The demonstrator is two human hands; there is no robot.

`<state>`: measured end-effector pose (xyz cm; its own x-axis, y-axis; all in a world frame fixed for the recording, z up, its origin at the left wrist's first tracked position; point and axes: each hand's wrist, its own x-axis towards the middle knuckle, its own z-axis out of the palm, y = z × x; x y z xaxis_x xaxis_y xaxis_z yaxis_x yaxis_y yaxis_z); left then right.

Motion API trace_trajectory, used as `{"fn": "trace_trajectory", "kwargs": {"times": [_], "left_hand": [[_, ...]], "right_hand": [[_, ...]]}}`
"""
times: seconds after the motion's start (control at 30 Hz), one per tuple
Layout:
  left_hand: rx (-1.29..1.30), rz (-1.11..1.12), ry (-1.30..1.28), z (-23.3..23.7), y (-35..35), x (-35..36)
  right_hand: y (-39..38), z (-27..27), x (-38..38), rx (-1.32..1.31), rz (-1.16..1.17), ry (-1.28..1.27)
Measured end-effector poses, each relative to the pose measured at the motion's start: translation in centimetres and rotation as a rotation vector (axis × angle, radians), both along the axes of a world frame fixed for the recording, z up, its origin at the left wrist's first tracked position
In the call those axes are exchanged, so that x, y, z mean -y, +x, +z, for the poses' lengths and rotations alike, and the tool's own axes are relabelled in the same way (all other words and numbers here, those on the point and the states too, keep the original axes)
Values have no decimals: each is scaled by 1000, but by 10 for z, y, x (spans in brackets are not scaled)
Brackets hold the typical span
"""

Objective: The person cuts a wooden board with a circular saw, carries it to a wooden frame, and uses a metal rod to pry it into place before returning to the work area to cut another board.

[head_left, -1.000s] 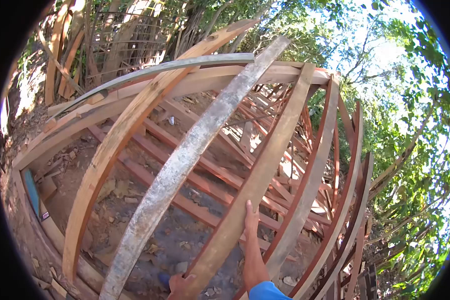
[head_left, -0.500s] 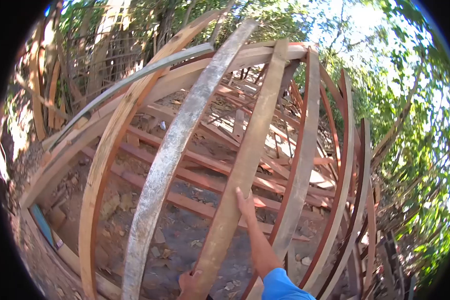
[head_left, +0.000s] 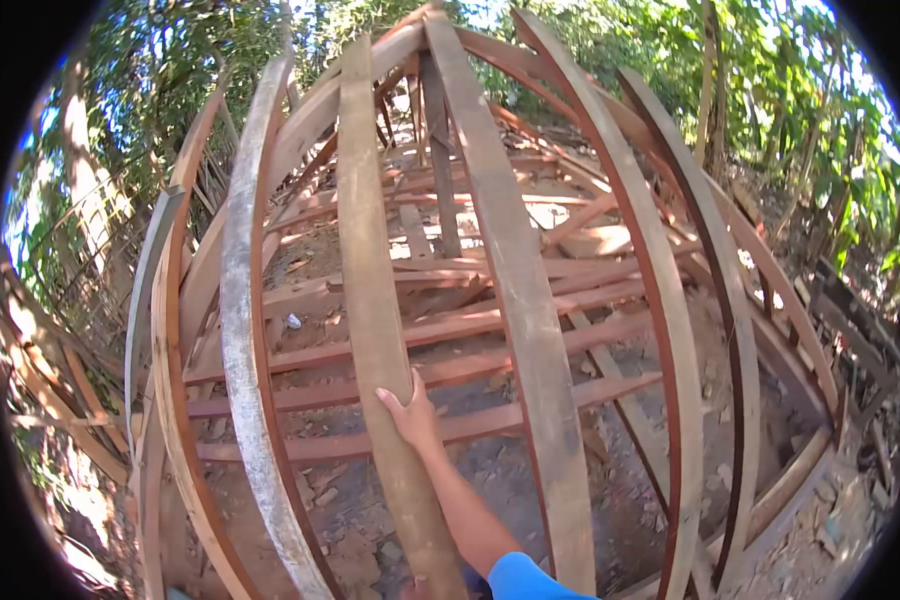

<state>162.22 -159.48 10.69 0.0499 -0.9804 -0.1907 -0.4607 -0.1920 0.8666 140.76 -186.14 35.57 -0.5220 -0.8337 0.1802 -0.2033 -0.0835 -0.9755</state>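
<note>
A long brown plank (head_left: 367, 240) runs from the bottom centre up to the top of a timber roof frame. My right hand (head_left: 410, 408) grips this plank's right edge at mid-length, thumb across its upper face. Only a sliver of my left hand (head_left: 412, 588) shows at the bottom edge, its fingertips on the plank's lower part. Left of the brown plank is a whitish, weathered plank (head_left: 238, 310); to its right lies a wide grey-brown rafter (head_left: 505, 240).
More rafters (head_left: 655, 290) slope down on the right. Reddish crossbars (head_left: 470, 425) run below them, over ground with stones and debris. Thin poles (head_left: 60, 380) lean at the left, a pile of dark boards (head_left: 850, 320) lies at the right, and trees surround the frame.
The view has turned right, so the frame appears more upright and farther left. My right hand stays on the brown plank; my left hand has nearly left the bottom of the view.
</note>
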Motion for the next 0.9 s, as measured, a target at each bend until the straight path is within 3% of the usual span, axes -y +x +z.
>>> {"fn": "trace_trajectory", "kwargs": {"times": [0.13,0.2,0.27,0.37,0.43,0.5,0.53,0.6,0.63,0.67,0.7,0.77,0.8,0.83,0.87,0.9], "left_hand": [[127,-40,-86,0,5,-8],[390,-210,-211,-10,9,-5],[371,-207,-257,-9,24,-8],[-99,68,-228,-1,48,-29],[-435,267,-183,0,70,-83],[-778,146,-62,-8,131,-149],[-646,153,-136,-47,167,-195],[424,39,-482,-174,249,-305],[32,97,-227,-170,281,-369],[62,299,3,-186,305,-440],[69,495,238,-198,328,-505],[96,1033,344,-179,315,-655],[368,784,755,-163,298,-736],[576,480,1138,-141,298,-802],[262,798,1243,-104,283,-846],[382,711,1270,-96,268,-891]], "right_hand": [[-1,6,-4,60,65,1],[2,-2,-5,-150,-126,-108],[11,3,-34,-378,-224,-197],[46,-20,-127,-790,-112,-110],[83,-59,-213,-934,155,135],[108,-90,-281,-988,288,305],[118,-113,-315,-1019,357,404],[131,-143,-342,-1174,408,356],[133,-161,-342,-1226,350,325],[146,-157,-341,-1273,300,279],[152,-150,-339,-1318,304,411],[122,-191,-310,-1577,260,328],[98,-212,-297,-1887,269,173],[76,-221,-263,-1912,703,286],[101,-190,-274,-1798,615,245],[50,-256,-223,-2005,748,-110]]}}
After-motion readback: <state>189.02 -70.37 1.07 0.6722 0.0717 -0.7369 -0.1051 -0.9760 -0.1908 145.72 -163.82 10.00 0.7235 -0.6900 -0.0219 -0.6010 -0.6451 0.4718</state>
